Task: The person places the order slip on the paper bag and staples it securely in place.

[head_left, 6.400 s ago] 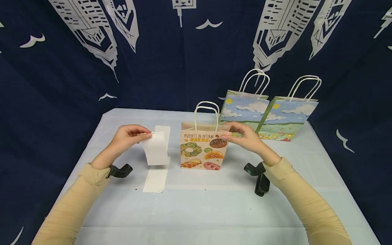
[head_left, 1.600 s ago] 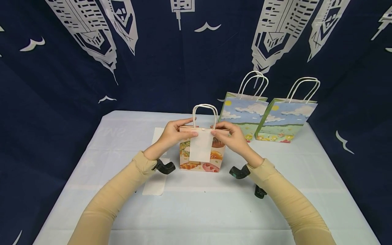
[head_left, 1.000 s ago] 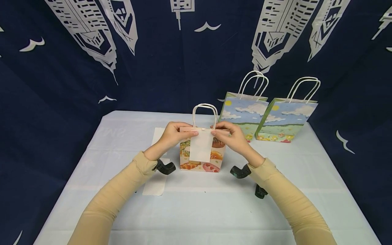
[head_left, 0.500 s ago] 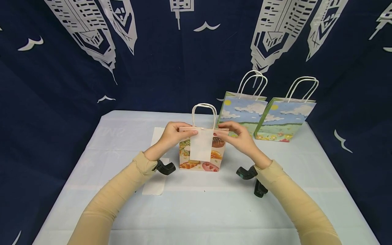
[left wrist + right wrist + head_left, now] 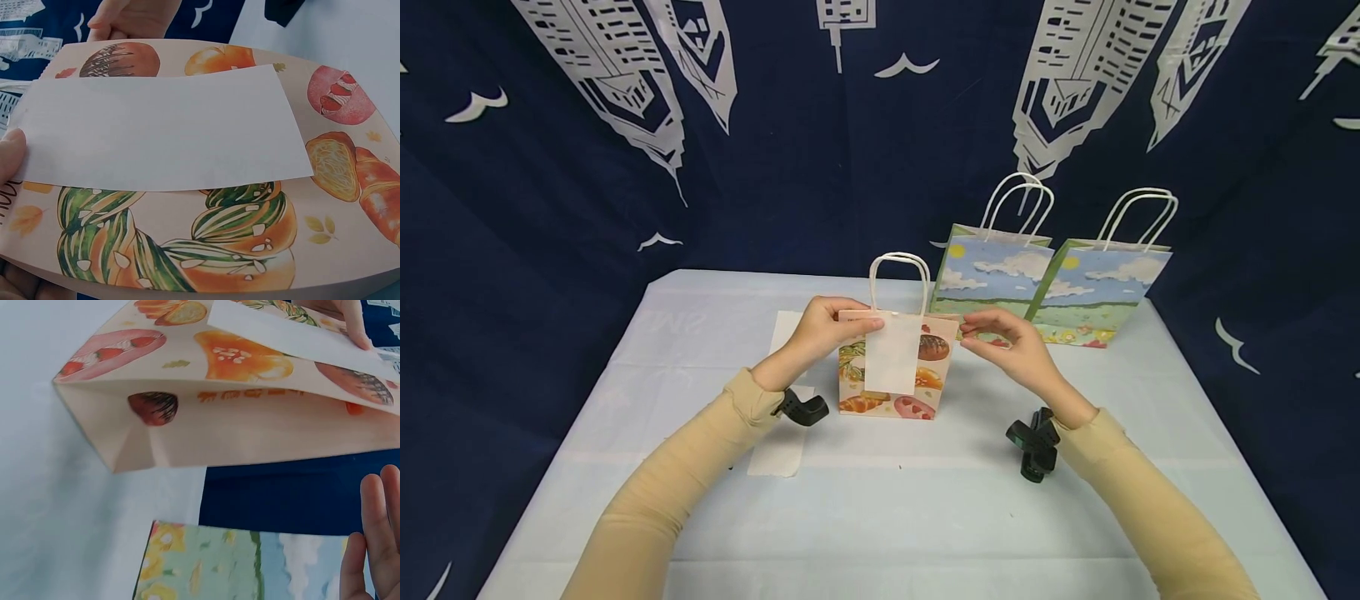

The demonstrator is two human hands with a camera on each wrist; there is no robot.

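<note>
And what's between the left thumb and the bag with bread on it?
A white paper strip: in the left wrist view, its end lies under the thumb of the left hand, with the bread-print paper bag behind it.

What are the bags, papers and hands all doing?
Bread bag: standing, handles up
Front paper: hanging down the bag's front
Table paper: lying flat, partly hidden
Left sky bag: standing, handles up
Right sky bag: standing, handles up
Left hand: pinching paper and bag top
Right hand: holding nothing
</note>
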